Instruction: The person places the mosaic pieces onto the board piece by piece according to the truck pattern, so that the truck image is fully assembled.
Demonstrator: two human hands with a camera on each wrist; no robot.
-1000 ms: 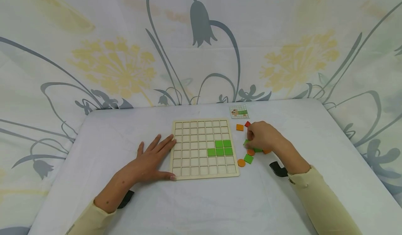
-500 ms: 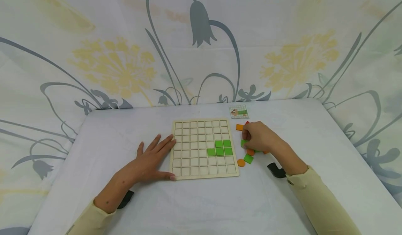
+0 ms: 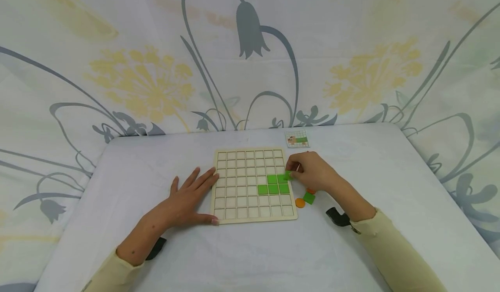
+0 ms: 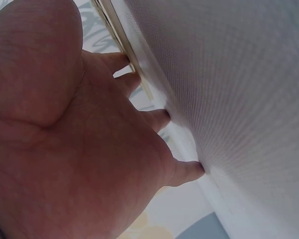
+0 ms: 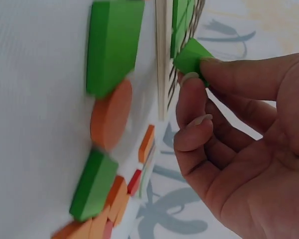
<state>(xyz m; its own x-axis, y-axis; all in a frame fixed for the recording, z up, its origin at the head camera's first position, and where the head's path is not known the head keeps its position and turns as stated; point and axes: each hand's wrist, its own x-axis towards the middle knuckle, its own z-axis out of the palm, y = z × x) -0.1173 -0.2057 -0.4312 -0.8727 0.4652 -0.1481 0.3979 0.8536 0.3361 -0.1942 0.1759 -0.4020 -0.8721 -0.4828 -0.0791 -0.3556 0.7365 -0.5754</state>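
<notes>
My right hand point(image 3: 312, 170) pinches a green square tile point(image 5: 193, 57) between thumb and fingers, over the right edge of a wooden grid board point(image 3: 242, 205). Several green tiles point(image 3: 274, 188) lie in two rows of cells at the board's right side. My left hand point(image 3: 187, 201) lies spread flat at the left edge, its fingertips touching the board's rim and the cloth. In the left wrist view the palm point(image 4: 79, 139) shows with straight fingers and nothing held. The loose pieces right of the board are partly hidden under my right hand in the head view.
Beside the board lie an orange disc point(image 3: 300, 202) and a loose green tile point(image 3: 309, 197). The right wrist view also shows orange pieces point(image 5: 117, 199) and a small red piece point(image 5: 134, 182). A small picture card point(image 3: 297, 139) with a coloured grid lies behind, near the cloth backdrop.
My right hand has moved left from the loose pieces to the board's right edge, bringing a green tile with it. The left hand and the board have stayed put.
</notes>
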